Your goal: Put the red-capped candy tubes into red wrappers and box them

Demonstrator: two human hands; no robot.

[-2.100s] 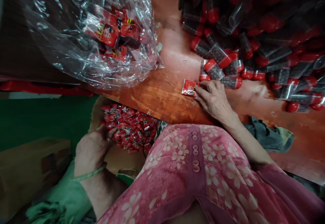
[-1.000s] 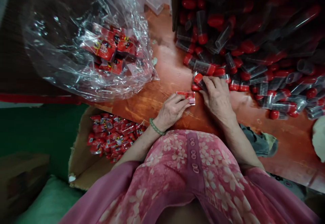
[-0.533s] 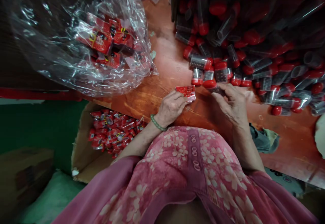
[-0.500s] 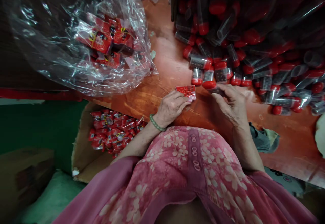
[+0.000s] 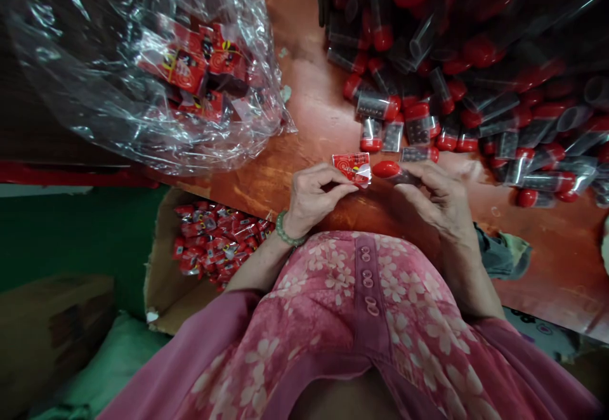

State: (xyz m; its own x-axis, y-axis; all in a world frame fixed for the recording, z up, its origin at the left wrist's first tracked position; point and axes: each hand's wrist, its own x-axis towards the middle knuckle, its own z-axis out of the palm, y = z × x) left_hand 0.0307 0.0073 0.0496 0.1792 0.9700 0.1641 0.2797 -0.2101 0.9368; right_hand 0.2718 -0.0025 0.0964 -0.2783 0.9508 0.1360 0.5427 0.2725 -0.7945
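Observation:
My left hand (image 5: 318,195) pinches a small red printed packet (image 5: 352,167) at its lower edge, above the table. A clear tube with a rounded red cap (image 5: 386,169) is held in my right hand (image 5: 435,195), between thumb and fingers, cap pointing left. The cap is close to the packet's right edge; whether they touch I cannot tell. My fingers hide part of the tube. Just beyond my right hand lies another red-capped tube (image 5: 419,153) with dark contents.
A heap of red-capped clear tubes (image 5: 504,122) covers the table's far right. At the left, a clear plastic bag (image 5: 238,147) holds red printed packets (image 5: 185,71). Below it, a cardboard box (image 5: 159,280) contains many red wrapped pieces (image 5: 219,239). Dark cloth (image 5: 499,255) lies at the right.
My right hand has brought the capped tube left and slightly down, closer to the packet. My left hand's thumb and fingers have shifted on the packet, showing more of its face.

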